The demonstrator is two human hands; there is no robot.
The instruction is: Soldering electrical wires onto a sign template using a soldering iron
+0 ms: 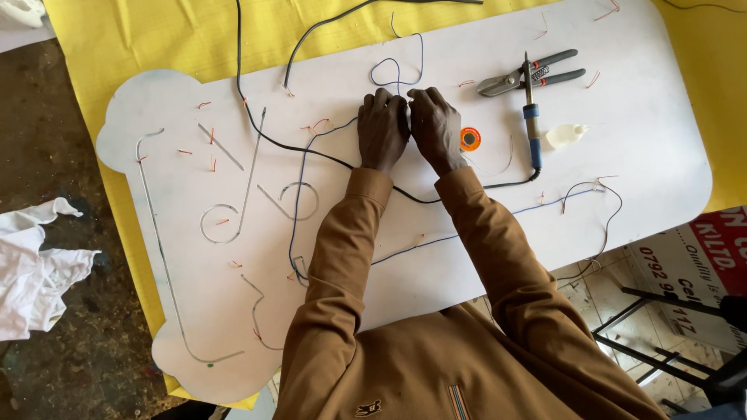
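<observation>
Head view: left hand (383, 128) and right hand (436, 127) lie side by side, fingers curled down on thin blue wire (397, 71) on white cut-out board (622, 155); soldering iron (531, 117) at three o'clock.

The white board (436, 257) looks like smooth, matt plastic sheet, lying on yellow paper (156, 31) creased in soft folds. Thin blue wire (397, 74) and the thicker black cable (311, 149) have a plastic coating, the snips (521, 76) show dull grey metal, and crumpled white cloth (35, 264) rests on rough, dark ground (70, 148).
</observation>
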